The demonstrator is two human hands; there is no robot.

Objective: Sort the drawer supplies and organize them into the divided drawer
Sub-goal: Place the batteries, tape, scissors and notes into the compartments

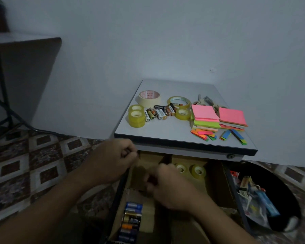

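The open drawer [217, 182] has cardboard dividers. Its front left compartment holds a row of batteries [131, 219]. A back compartment holds two clear tape rolls [198, 170]. My left hand [116, 159] is a closed fist at the drawer's back left corner. My right hand [165, 187] hovers over the left middle compartment, fingers curled around something small and dark, blurred. On the cabinet top [165, 131] lie loose batteries [159, 112], a masking tape roll [149, 98], stacked clear tape rolls [136, 116], pink and green sticky notes [204, 113], coloured strips [203, 134] and scissors [206, 101].
A black bin [289, 189] with wrappers and packaging stands right of the drawer. A dark table [25, 43] with metal legs is at the far left. Patterned floor tiles lie left of the cabinet, and a plain wall is behind.
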